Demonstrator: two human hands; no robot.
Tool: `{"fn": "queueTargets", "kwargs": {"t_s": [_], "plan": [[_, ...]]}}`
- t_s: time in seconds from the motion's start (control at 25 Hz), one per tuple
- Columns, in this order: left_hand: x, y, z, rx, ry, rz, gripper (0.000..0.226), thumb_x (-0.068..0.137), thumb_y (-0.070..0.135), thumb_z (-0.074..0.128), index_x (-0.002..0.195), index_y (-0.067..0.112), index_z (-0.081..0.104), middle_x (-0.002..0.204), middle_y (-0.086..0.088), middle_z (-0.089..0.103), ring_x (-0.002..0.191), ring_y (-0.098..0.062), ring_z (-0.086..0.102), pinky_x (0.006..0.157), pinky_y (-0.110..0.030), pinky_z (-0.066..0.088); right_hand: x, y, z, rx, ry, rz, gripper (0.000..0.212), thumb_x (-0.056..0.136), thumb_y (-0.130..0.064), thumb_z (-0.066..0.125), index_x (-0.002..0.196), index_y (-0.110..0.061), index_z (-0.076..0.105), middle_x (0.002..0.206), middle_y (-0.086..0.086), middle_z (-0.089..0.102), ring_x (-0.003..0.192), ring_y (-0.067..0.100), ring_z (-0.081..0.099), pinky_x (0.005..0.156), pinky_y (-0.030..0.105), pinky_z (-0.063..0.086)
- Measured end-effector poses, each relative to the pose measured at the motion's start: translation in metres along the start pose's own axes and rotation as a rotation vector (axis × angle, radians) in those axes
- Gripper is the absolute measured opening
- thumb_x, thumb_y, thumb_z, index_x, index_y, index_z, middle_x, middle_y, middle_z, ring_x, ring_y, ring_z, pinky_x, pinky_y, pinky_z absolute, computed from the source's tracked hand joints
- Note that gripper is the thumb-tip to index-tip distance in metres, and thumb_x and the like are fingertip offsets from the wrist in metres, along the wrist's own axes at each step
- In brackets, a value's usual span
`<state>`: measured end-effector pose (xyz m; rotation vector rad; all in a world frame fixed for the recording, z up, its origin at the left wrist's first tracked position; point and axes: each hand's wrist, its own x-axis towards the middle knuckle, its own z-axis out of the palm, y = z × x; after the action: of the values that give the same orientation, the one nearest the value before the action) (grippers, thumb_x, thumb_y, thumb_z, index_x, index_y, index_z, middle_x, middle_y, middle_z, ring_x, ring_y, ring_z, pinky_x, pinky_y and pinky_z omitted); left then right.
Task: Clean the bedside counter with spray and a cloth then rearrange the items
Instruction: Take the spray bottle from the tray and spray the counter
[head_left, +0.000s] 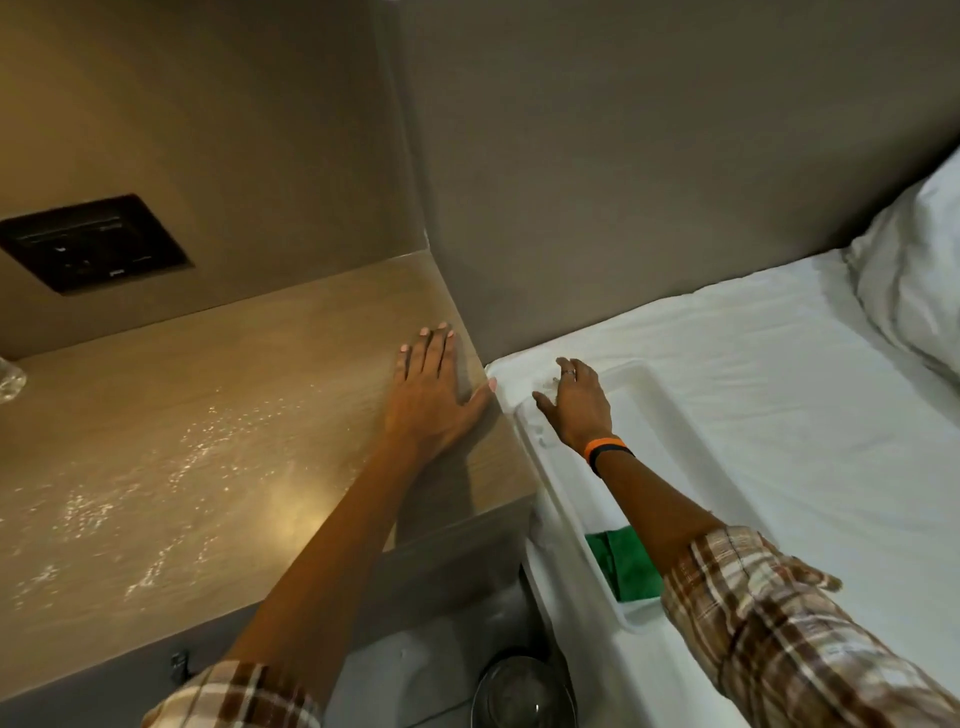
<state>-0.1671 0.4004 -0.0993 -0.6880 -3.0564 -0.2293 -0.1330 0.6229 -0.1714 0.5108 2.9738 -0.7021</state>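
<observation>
Pale wood-grain covers the surface (218, 415), and a scatter of glinting droplets lies across its left and middle parts, so the spraying looks done while the wiping does not. At the far left edge a clear object (9, 378), perhaps a glass or bottle, just shows. A dark switch panel (93, 241) sits in the wall above the back edge. Near the back right corner the left hand (428, 387) lies flat and released, palm down on the wood, holding nothing.

Beside the surface, on the bed (753, 415), a white tray (670, 395) rests along the mattress edge. The right hand (576, 402) reaches into its far end with fingers loosely spread; something small and clear may be under the fingertips, but I cannot tell whether it is grasped. A green cloth (621, 564) lies in the tray's near end, untouched. Wiping and rearranging appear to remain.
</observation>
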Motion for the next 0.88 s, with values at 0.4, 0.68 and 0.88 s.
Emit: {"fn": "queueTargets", "kwargs": {"t_s": [0.4, 0.68, 0.88], "plan": [[0.004, -0.006, 0.007, 0.0, 0.004, 0.016, 0.09, 0.094, 0.072, 0.016, 0.16, 0.012, 0.007, 0.169, -0.006, 0.004, 0.156, -0.022, -0.002, 0.127, -0.045, 0.0, -0.001, 0.003, 0.014, 0.385, 0.236, 0.094, 0.034, 0.11, -0.028, 0.038, 0.121, -0.006, 0.062, 0.097, 0.018, 0.074, 0.094, 0.036, 0.069, 0.083, 0.042, 0.055], [-0.018, -0.024, -0.023, -0.059, -0.133, 0.01, 0.091, 0.096, 0.071, 0.019, 0.159, 0.01, -0.001, 0.169, -0.009, -0.004, 0.155, -0.024, -0.01, 0.126, -0.045, -0.006, -0.048, -0.084, -0.131, 0.705, 0.645, -0.11, 0.035, 0.1, -0.029, 0.062, 0.067, -0.025, 0.051, 0.067, -0.006, 0.053, 0.062, -0.005, 0.052, 0.06, 0.013, 0.036], [-0.077, -0.108, -0.06, -0.017, -0.101, -0.068, 0.099, 0.088, 0.079, 0.005, 0.159, 0.011, -0.005, 0.168, -0.01, -0.009, 0.154, -0.024, -0.015, 0.126, -0.047, -0.003, -0.094, -0.186, -0.168, 0.553, 0.62, -0.247, 0.043, 0.102, -0.048, 0.05, 0.076, -0.016, 0.062, 0.09, -0.001, 0.058, 0.074, 0.009, 0.056, 0.067, 0.014, 0.043]]}}
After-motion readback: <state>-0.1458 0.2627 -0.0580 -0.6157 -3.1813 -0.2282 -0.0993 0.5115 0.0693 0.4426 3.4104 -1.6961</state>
